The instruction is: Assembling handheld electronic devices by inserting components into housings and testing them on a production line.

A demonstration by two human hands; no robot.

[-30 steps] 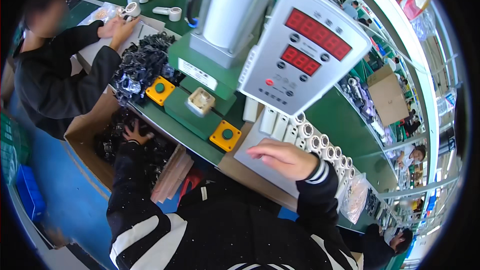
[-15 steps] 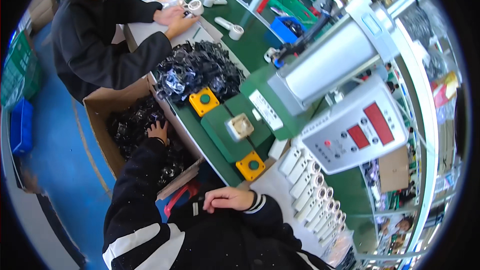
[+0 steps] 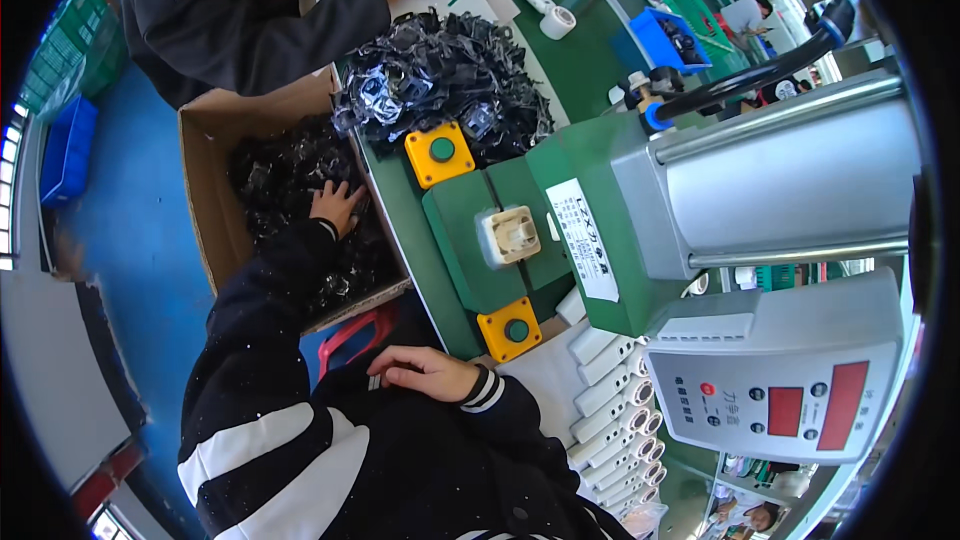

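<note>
My left hand [image 3: 338, 208] reaches into a cardboard box [image 3: 203, 200], its fingers spread over a heap of small black plastic parts [image 3: 275, 165]. No part is visibly gripped. Near my jacket front, my right hand [image 3: 430, 373] rests with loosely bent fingers, the thumb apart and nothing seen in it. Ahead is a press with a green head [image 3: 610, 190] and a silver cylinder [image 3: 790, 180]. A cream-white square piece [image 3: 510, 236] sits on its green base. Yellow button boxes with green buttons flank it, a far one [image 3: 421, 168] and a near one [image 3: 495, 340].
Loose black parts form a pile [image 3: 450, 65] on the bench. White handle-shaped pieces [image 3: 600, 365] stand in rows at right, below a control box [image 3: 690, 355]. A co-worker's dark sleeve [image 3: 270, 40] extends beyond the carton. A red stool [image 3: 340, 345] is beside it.
The view has shifted, bringing the press closer on the right. My left hand stays in the box, its fingers moved slightly over the parts. My right hand's fingers have loosened a little.
</note>
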